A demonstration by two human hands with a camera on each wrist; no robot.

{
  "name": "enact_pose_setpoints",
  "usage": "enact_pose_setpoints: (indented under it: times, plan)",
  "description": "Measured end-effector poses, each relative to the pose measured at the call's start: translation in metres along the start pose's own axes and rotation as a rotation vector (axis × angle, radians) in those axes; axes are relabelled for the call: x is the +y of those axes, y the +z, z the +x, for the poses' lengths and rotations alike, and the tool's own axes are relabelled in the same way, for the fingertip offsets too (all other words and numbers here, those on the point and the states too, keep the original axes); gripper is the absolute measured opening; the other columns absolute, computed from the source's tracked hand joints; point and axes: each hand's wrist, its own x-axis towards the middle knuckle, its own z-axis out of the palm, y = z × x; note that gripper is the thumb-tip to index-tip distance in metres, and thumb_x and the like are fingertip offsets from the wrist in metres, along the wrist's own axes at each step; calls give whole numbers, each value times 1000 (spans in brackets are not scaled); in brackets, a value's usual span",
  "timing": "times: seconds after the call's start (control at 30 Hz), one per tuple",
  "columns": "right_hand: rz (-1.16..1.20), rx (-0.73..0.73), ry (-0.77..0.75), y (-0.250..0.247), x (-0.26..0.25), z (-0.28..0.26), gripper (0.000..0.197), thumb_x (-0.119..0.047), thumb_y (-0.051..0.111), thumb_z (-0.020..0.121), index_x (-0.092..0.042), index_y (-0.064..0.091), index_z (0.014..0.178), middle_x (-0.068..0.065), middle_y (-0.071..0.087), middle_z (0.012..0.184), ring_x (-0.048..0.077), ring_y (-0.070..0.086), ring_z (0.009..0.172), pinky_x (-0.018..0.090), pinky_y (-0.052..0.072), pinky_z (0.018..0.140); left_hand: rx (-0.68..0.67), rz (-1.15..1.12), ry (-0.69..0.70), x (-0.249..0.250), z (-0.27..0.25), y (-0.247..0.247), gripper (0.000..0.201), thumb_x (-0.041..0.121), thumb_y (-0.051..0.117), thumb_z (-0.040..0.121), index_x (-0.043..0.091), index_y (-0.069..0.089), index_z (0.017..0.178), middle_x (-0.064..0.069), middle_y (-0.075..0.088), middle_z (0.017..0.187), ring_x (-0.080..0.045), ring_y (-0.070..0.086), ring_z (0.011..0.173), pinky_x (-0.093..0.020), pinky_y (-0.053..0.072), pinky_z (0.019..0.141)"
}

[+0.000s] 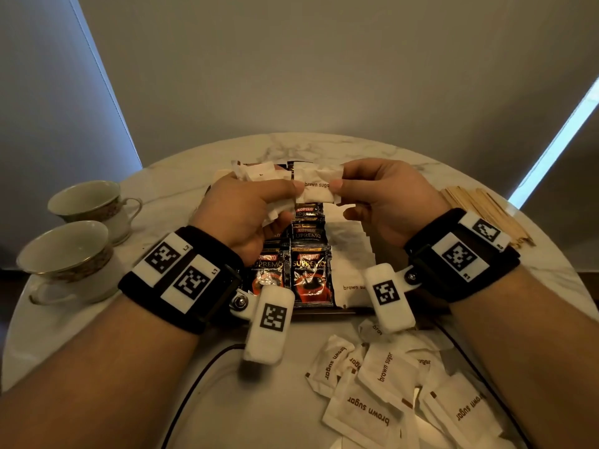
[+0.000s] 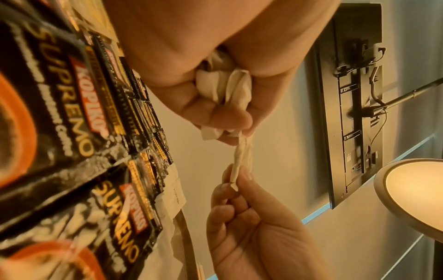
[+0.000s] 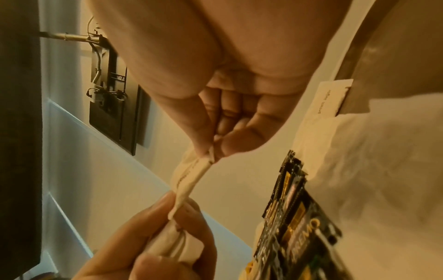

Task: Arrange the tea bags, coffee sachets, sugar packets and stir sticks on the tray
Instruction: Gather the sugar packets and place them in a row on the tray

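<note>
home-like sitting room, round marble table point(image 1: 181, 176), china teacups point(image 1: 69, 254), wall-mounted tv point(image 2: 347, 106)

Teacups point(image 1: 81, 228) crowd the left, stir sticks point(image 1: 486, 215) the right; loose sugar packets point(image 1: 389, 390) nearside.

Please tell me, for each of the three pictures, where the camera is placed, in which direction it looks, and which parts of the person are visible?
Head: on the head, looking forward and down at the marble table; both forearms, left hand and right hand show.
Left wrist: under the left wrist, looking along the palm at a bunch of sugar packets.
Right wrist: under the right wrist, looking along the fingers; both hands show.
Shared by all: the brown sugar packet pinched between both hands, above the coffee sachets.
</note>
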Motion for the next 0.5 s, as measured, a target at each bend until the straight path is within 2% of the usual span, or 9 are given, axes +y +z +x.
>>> enact_pose_setpoints:
  times: [0.13,0.23,0.33,0.43,0.5]
  plan:
    - [15,155,52,-12,-2,16,9,-1,73,89,-10,71,86,4,67,72,12,58,60,25,46,53,-6,-36,-30,3,-1,-1,19,4,81,83,7,69,98,-15,74,82,-17,72,64,-19,49,42]
    - [-13,300,125,-33,-1,37,13,2,69,91,-10,70,87,3,64,70,11,55,56,25,44,53,7,-47,-35,2,0,-2,24,4,81,83,7,68,102,-14,74,84,-17,74,66,-19,49,42]
    - [-88,418,226,-57,4,62,15,4,63,94,-9,70,90,3,63,69,11,53,55,26,47,54,13,-47,-34,1,1,-1,22,3,80,83,8,67,100,-14,73,86,-17,74,67,-19,49,42]
    - [-173,478,364,-75,8,77,14,0,61,97,-7,69,88,5,58,70,11,49,51,26,47,61,14,-43,-31,1,2,0,20,2,80,84,6,67,99,-15,72,86,-17,74,67,-19,49,42]
    - [-204,501,413,-83,12,83,16,1,62,95,-6,69,82,5,58,65,11,49,45,25,46,58,8,-47,-32,1,2,0,18,2,79,84,6,67,97,-14,72,85,-16,74,65,-19,48,41]
